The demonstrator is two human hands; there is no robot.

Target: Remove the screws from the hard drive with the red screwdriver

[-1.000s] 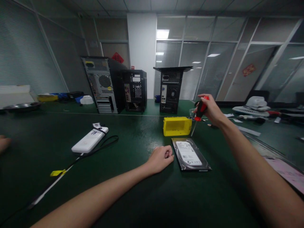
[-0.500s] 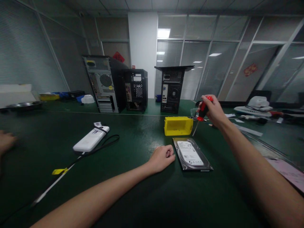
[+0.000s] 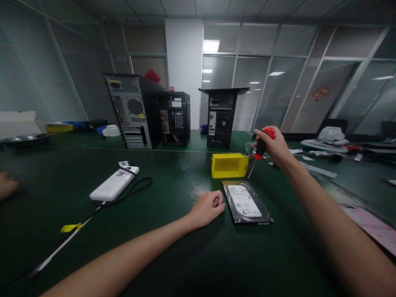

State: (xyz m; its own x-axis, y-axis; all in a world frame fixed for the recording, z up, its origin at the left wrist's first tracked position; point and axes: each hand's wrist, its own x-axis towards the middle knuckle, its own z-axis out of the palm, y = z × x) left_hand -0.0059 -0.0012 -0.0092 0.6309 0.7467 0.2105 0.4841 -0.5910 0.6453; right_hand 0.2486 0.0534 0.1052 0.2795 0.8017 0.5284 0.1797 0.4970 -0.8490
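My right hand point(image 3: 274, 145) grips a red-and-black screwdriver point(image 3: 261, 145), its shaft slanting down and tipped toward the left. The tip hangs near the right side of a yellow plastic box point(image 3: 229, 166), just beyond a hard drive point(image 3: 246, 202). That drive lies flat on the green table with its white label up. Beside its left edge rests my left hand point(image 3: 208, 209), fingers curled closed on the tabletop. Whether anything is inside those fingers is hidden.
A white power bank point(image 3: 114, 184) with a black cable lies on the left. Three computer cases point(image 3: 131, 111) stand at the back. Another person's hand point(image 3: 8, 185) shows at the left edge. A white device point(image 3: 326, 139) and papers lie to the right.
The whole view has shifted slightly, so everything sits a little further left. Both hands keep nearly the same pose, the screwdriver still in my right hand.
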